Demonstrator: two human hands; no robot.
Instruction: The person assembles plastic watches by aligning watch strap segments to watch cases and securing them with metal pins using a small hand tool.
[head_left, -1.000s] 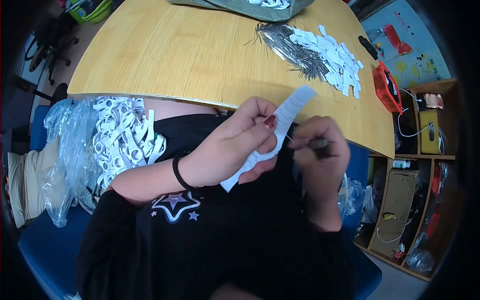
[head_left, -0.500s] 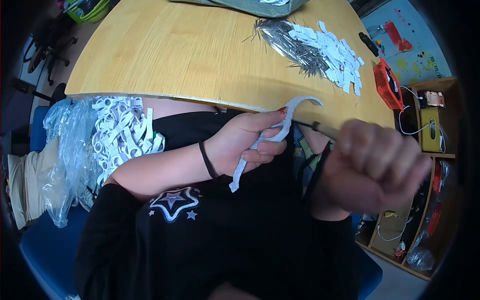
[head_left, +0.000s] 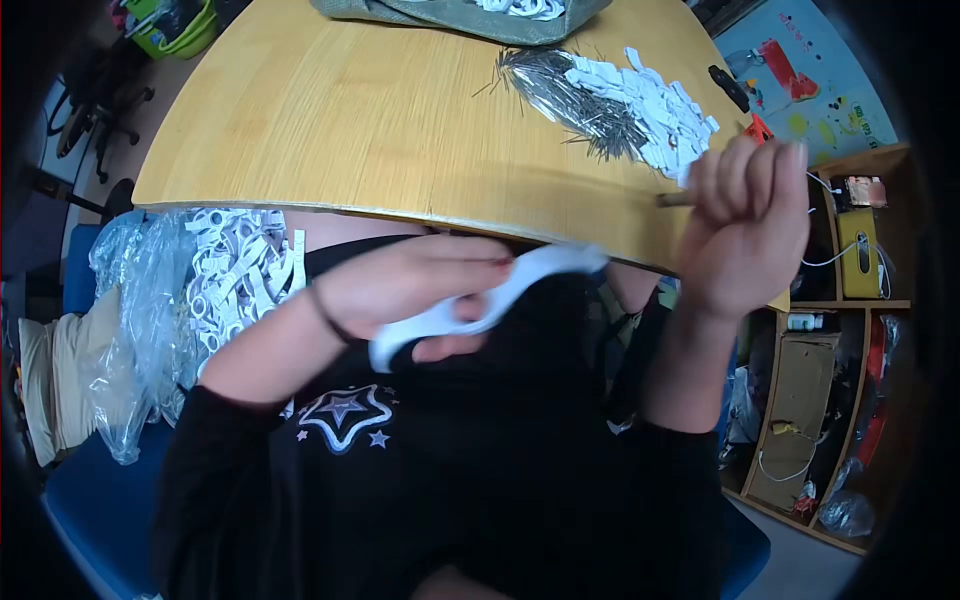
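Note:
My left hand (head_left: 420, 290) is closed on a white strip (head_left: 540, 268) with a loop along it, held over my lap just below the table's front edge. The strip is smeared by motion. My right hand (head_left: 745, 220) is raised in a fist at the table's right corner. Out of its left side sticks a short brown end of a thin tool (head_left: 675, 199); the rest is hidden in my fingers. On the table beyond lie a heap of thin metal pins (head_left: 570, 95) and a pile of small white pieces (head_left: 655, 115).
Many looped white strips (head_left: 240, 270) sit on my left beside a clear plastic bag (head_left: 135, 330). A grey-green bag (head_left: 450, 25) with white pieces is at the table's (head_left: 300, 120) far edge. A red basket (head_left: 760, 130) and wooden shelves (head_left: 840, 310) are on the right.
My left hand has moved left with the white strip, which now points more sideways. My right hand has risen and turned, the thin tool still in it.

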